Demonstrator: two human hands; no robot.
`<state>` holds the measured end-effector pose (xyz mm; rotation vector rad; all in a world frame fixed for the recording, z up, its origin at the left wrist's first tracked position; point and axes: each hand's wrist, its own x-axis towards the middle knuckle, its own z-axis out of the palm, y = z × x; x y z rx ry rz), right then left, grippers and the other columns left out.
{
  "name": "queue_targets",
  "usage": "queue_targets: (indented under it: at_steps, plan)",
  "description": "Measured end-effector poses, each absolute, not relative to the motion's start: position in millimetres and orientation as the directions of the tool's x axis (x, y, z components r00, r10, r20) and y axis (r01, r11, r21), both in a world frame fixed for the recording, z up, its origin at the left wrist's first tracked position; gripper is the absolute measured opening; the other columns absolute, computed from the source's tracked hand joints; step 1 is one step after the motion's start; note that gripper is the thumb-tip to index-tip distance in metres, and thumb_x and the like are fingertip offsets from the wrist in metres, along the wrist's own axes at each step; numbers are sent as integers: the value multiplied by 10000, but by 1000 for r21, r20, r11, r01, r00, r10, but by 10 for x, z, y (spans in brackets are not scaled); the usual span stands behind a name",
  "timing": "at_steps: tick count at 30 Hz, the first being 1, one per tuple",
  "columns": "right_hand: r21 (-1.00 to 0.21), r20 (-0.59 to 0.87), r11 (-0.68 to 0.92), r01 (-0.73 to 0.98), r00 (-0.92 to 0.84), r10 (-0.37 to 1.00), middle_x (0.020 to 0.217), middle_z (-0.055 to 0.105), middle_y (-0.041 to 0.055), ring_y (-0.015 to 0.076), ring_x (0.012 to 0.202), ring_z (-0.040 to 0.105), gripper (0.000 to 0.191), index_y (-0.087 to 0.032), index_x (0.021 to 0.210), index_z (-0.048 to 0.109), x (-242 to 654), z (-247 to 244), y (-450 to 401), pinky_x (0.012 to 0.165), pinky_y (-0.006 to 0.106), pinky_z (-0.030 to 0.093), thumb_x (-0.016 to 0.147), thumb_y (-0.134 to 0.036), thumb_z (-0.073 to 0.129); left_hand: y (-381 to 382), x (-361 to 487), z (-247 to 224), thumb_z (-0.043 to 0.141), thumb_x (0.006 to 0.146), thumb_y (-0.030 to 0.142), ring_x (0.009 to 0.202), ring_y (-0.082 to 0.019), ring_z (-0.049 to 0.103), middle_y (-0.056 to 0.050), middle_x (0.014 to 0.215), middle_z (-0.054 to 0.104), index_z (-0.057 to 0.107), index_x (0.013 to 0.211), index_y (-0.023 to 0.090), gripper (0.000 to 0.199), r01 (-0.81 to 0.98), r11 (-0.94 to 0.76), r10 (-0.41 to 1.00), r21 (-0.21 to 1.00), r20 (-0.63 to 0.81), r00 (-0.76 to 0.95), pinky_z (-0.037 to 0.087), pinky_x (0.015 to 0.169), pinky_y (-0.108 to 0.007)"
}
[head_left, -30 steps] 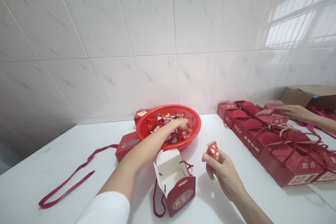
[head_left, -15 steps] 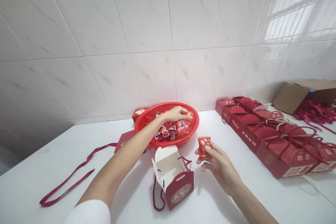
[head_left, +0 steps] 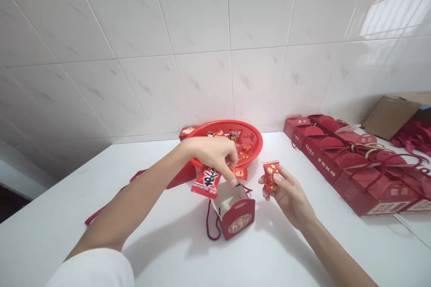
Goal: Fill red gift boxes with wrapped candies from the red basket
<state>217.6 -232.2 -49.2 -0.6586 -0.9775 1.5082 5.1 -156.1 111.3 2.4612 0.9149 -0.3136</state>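
My left hand is closed on red candy packets, one with large black lettering, just above the open gift box. The small red box has a white inside, a cut-out handle slot and a dark red cord at its side. To the right of the box, my right hand pinches a small red candy packet with gold print between thumb and fingers. Behind my left hand, a red plastic basket holds several wrapped candies, partly hidden by the hand.
Rows of closed red gift boxes with cords stand on the right of the white table. Beyond them is a cardboard box with dark red ribbons. A ribbon lies at left, and the tiled wall rises behind.
My left hand has come out of the basket toward me with candy packets and now hangs over the gift box. My right hand still holds its packet. The view has shifted slightly.
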Motion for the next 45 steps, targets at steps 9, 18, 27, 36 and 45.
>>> queue_targets:
  at_steps: [9,18,27,36,45]
  plan:
    - [-905,123,30,-424,-195,973,888,709,58,113,580,570,352,-204,1025,660,2133,-529,-2339,544,255,443,818,-469,763,-1664,-70,775,519,921,334,542,-109,428,16,602,549,588,646,176,324,699,-658,706,278,-95,702,272,552,-265]
    - [-908,133,56,-414,-160,978,885,690,54,126,586,575,326,-195,991,670,2111,-499,-2362,549,274,451,806,-448,760,-1836,-180,693,438,973,402,581,-132,423,12,627,502,470,644,184,396,737,-638,756,224,1,655,251,558,-276]
    - [-925,331,295,-237,-129,935,1055,686,69,219,915,640,270,-238,1089,684,2059,-379,-2374,790,347,551,884,-413,698,-2190,-487,630,554,893,412,671,-168,625,-16,792,677,685,1000,203,270,789,-396,764,470,-308,567,381,563,-239]
    - [-839,385,526,143,-528,757,891,710,31,191,742,641,220,-249,1143,620,1675,29,-2430,662,309,497,970,-370,558,-2102,-579,433,584,799,249,737,-164,578,-4,804,628,688,913,171,173,593,-377,705,712,-194,682,424,631,-237]
    - [-671,476,609,423,-385,791,976,747,69,271,896,667,233,-278,1101,705,1876,-201,-2341,829,424,503,939,-415,610,-2178,-678,276,616,814,316,739,-176,561,-14,830,637,683,1142,160,369,697,-307,835,648,-168,525,414,646,-266]
